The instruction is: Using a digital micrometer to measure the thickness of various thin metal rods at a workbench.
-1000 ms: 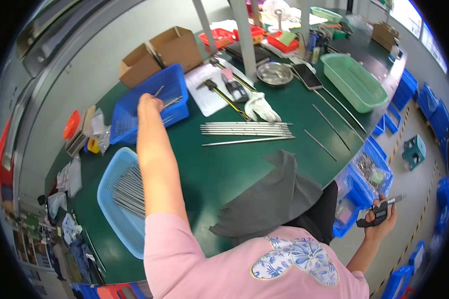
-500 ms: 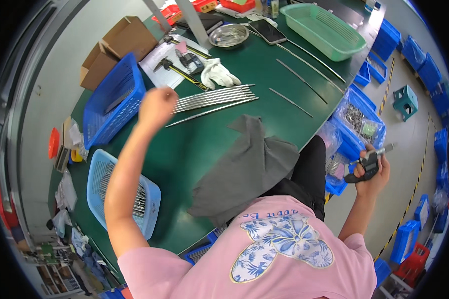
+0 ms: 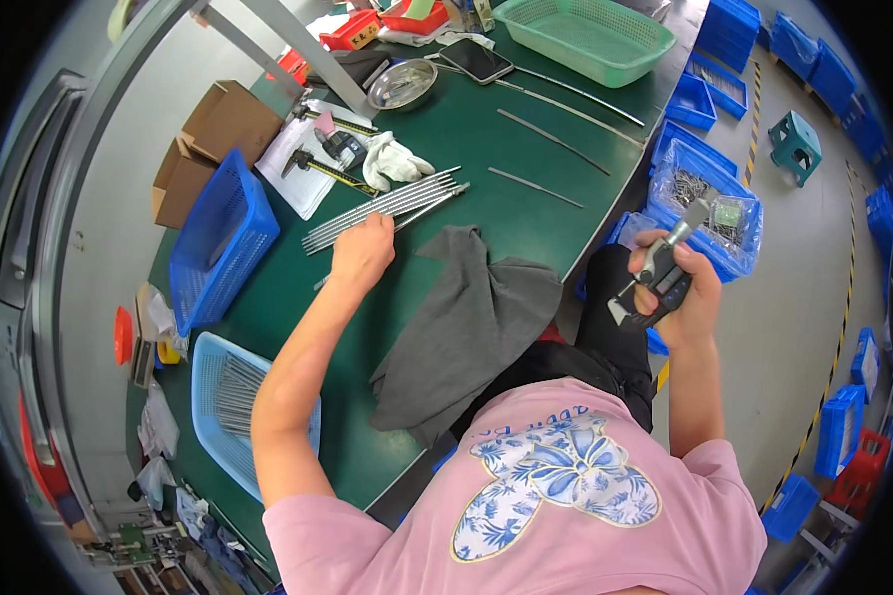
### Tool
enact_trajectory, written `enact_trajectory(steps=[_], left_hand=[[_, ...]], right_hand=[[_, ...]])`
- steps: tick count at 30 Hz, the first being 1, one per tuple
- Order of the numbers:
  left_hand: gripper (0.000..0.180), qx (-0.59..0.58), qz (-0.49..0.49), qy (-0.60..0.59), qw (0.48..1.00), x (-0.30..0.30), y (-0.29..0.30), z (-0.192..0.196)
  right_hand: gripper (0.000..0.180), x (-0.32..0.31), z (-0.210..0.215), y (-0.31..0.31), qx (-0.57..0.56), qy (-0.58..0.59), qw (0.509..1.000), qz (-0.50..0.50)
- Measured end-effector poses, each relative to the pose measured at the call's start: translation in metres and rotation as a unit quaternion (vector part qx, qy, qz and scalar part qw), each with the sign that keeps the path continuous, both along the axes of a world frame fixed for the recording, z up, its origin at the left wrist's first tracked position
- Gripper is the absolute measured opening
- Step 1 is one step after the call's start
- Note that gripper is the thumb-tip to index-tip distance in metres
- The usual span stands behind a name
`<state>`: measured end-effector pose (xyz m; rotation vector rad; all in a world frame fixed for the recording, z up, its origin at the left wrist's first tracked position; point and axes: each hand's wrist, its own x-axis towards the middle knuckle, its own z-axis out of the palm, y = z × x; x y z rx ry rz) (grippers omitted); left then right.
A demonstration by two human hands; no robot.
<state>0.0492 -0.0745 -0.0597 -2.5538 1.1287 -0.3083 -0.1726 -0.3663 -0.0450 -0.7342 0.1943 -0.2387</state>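
Note:
My left hand (image 3: 363, 250) is closed on the nearest metal rod (image 3: 431, 206), fingers pinched round it on the green table. Just beyond it, several similar silver rods (image 3: 397, 202) lie side by side. Off the table's right edge, my right hand (image 3: 702, 303) grips a digital micrometer (image 3: 673, 288), its black body against the palm and silver thimble pointing up. A grey cloth (image 3: 466, 332) lies crumpled at the table's near edge. Left of my forearm, a light blue basket (image 3: 211, 377) holds many thin metal rods (image 3: 240, 395).
A blue basket (image 3: 218, 243) leans near cardboard boxes (image 3: 230, 121). Calipers (image 3: 332, 171), a white glove (image 3: 395, 161), a metal bowl (image 3: 403, 85), a phone (image 3: 476, 61) and a green basket (image 3: 590, 45) stand farther back. Blue crates (image 3: 709, 253) with bagged metal parts sit beside the table.
My left hand has come down and right from above the rods' left ends onto the nearest rod. My right hand has moved left and up, tilting the micrometer more upright.

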Motion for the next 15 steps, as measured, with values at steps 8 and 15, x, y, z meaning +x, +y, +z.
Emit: enact_trajectory(steps=[8, 15], left_hand=[[0.008, -0.083, -0.063, -0.021, 0.994, -0.030, -0.001, 0.042], [0.014, -0.021, -0.016, -0.005, 1.000, -0.043, 0.006, 0.042]], right_hand=[[0.040, 0.004, -0.004, 0.009, -0.007, 0.022, 1.000, -0.009], [0.036, 0.004, 0.004, 0.014, -0.027, 0.012, 0.999, 0.012]])
